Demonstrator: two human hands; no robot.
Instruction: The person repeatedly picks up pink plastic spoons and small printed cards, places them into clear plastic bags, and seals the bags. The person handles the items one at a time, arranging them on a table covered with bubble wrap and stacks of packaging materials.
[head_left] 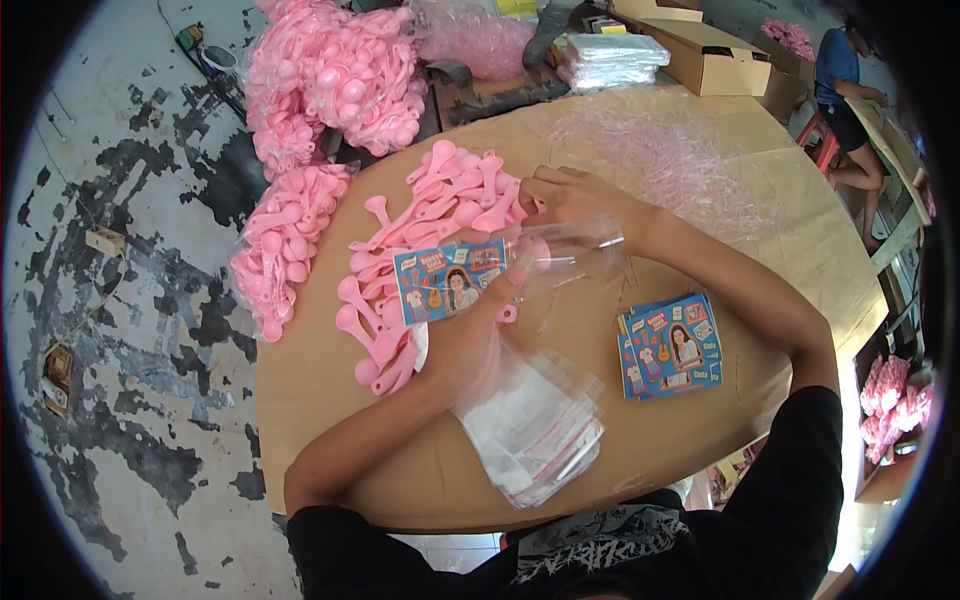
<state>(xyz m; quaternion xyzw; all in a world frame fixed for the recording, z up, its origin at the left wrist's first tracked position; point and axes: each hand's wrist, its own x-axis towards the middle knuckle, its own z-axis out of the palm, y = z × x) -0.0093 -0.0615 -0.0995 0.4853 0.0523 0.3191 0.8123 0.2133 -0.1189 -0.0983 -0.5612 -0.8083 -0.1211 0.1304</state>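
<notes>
My left hand (478, 338) is closed on a blue printed card (452, 280), its thumb along the card's right edge. Beside that thumb lies a clear plastic bag (585, 240), with a pink round part against it. Fingers bent, my right hand (580, 200) is at the right edge of a heap of pink plastic scoops (465, 190); what its fingertips hold is hidden. Under my left wrist a stack of clear flat bags (545, 430) fans out toward me. To the right, more blue cards (670, 345) sit in a pile.
Clear shredded strands (680, 170) cover the table's far right. Bagged pink scoops (335, 75) stand beyond the far left edge. At the back are wrapped clear packs (613, 60) and a cardboard box (715, 60). Another person (845, 90) sits at the far right.
</notes>
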